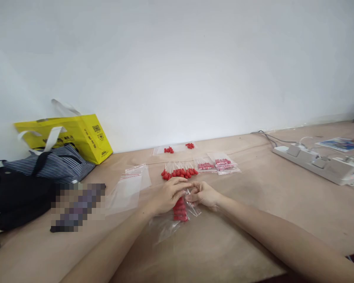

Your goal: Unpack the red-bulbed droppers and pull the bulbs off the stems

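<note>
Between my hands is a clear plastic bag [180, 214] with a packed row of red pieces inside. My left hand [171, 195] curls over its upper left part, fingers bent onto the plastic. From the other side my right hand [204, 195] pinches the bag's edge between thumb and fingers. Part of the bag is hidden under my fingers. Just beyond my hands lies a fanned row of thin pale sticks with red heads [179, 173]. Flat, clear zip bags [129, 188] are stacked to the left of my left hand.
Filled bags of red-headed sticks [223, 164] lie beyond my right hand. Farther back, another bag [177, 148] has small red clusters on it. A white power strip [315, 163] with cables stands right. A yellow bag [88, 137], striped bag [67, 161] and black cloth [17, 196] occupy the left.
</note>
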`<act>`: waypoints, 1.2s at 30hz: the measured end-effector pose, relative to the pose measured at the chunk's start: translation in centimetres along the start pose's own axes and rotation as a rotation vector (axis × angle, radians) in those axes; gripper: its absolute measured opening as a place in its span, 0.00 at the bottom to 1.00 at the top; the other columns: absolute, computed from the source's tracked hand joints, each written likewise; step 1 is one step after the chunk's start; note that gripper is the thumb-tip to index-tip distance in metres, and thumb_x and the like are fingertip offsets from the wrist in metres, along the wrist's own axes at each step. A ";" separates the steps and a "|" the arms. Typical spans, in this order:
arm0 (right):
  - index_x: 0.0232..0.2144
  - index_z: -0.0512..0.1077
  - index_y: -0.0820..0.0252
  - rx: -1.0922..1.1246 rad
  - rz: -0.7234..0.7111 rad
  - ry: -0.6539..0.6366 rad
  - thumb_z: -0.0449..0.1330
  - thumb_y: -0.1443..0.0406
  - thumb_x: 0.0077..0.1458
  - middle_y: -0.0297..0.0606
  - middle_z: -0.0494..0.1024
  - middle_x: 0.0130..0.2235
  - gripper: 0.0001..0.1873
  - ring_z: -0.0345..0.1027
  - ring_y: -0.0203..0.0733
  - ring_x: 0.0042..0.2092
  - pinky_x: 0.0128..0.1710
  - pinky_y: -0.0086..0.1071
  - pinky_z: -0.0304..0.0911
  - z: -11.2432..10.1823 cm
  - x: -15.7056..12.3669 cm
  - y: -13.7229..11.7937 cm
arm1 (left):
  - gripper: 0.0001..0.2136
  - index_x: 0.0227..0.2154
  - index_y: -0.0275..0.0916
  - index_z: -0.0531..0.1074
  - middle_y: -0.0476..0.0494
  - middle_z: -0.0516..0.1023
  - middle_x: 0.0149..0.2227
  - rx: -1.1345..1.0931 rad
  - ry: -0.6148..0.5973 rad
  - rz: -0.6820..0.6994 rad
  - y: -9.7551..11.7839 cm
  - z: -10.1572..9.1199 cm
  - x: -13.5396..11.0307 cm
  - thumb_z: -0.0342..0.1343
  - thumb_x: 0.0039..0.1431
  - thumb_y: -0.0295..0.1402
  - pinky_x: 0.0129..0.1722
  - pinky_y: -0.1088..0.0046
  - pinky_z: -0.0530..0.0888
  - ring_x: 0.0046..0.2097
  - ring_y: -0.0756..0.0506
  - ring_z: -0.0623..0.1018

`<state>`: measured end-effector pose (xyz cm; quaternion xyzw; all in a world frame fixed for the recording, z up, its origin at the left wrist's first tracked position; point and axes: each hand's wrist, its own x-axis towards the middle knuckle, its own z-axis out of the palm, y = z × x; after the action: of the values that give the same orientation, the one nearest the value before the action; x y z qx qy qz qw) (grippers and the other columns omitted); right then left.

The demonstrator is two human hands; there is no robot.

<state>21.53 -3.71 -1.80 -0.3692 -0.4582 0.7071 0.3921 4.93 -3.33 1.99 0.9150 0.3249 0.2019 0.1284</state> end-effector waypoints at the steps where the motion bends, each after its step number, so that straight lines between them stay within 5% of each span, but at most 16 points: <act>1: 0.34 0.67 0.66 0.002 -0.007 0.013 0.69 0.68 0.25 0.27 0.70 0.16 0.28 0.63 0.30 0.18 0.21 0.25 0.60 0.2 0.0 0.1 | 0.13 0.42 0.42 0.69 0.43 0.67 0.47 -0.006 -0.011 0.024 0.1 -0.1 0.2 0.44 0.57 0.28 0.49 0.67 0.64 0.49 0.47 0.66; 10: 0.53 0.48 0.73 -0.014 0.066 0.011 0.67 0.73 0.30 0.31 0.74 0.19 0.49 0.68 0.35 0.22 0.25 0.28 0.64 -0.1 -0.4 -0.3 | 0.08 0.26 0.38 0.69 0.47 0.71 0.32 -0.008 0.009 0.032 -0.5 0.1 -0.1 0.46 0.55 0.27 0.37 0.72 0.68 0.35 0.50 0.70; 23: 0.46 0.53 0.70 -0.045 0.096 0.044 0.58 0.79 0.34 0.33 0.74 0.21 0.34 0.67 0.32 0.20 0.21 0.24 0.63 -0.2 -0.4 -0.4 | 0.09 0.25 0.37 0.67 0.45 0.72 0.29 -0.010 0.142 0.057 -1.8 1.5 -0.7 0.43 0.55 0.25 0.36 0.70 0.68 0.34 0.49 0.69; 29: 0.44 0.56 0.68 -0.067 0.046 0.023 0.58 0.77 0.33 0.32 0.74 0.21 0.31 0.67 0.33 0.21 0.23 0.25 0.63 -0.1 -0.5 -0.4 | 0.10 0.40 0.40 0.67 0.44 0.68 0.48 0.023 0.055 0.073 -1.1 0.9 -0.5 0.47 0.55 0.28 0.48 0.65 0.63 0.49 0.46 0.66; 33: 0.45 0.54 0.68 -0.085 0.043 0.064 0.58 0.78 0.33 0.32 0.75 0.21 0.33 0.67 0.33 0.21 0.22 0.26 0.63 0.0 -0.5 -0.3 | 0.09 0.32 0.39 0.71 0.45 0.74 0.36 0.054 -0.025 0.121 -1.2 1.0 -0.3 0.45 0.57 0.29 0.41 0.70 0.67 0.39 0.48 0.70; 36: 0.46 0.54 0.68 -0.091 0.048 0.074 0.58 0.78 0.34 0.32 0.74 0.21 0.33 0.67 0.33 0.22 0.22 0.25 0.62 0.1 -0.5 -0.2 | 0.11 0.26 0.38 0.71 0.46 0.73 0.29 0.081 0.046 0.132 -1.4 1.2 -0.3 0.44 0.58 0.30 0.36 0.72 0.66 0.34 0.49 0.70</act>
<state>21.74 -4.15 -1.52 -0.4233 -0.4659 0.6808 0.3744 4.52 -2.63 0.36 0.9339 0.2746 0.2177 0.0702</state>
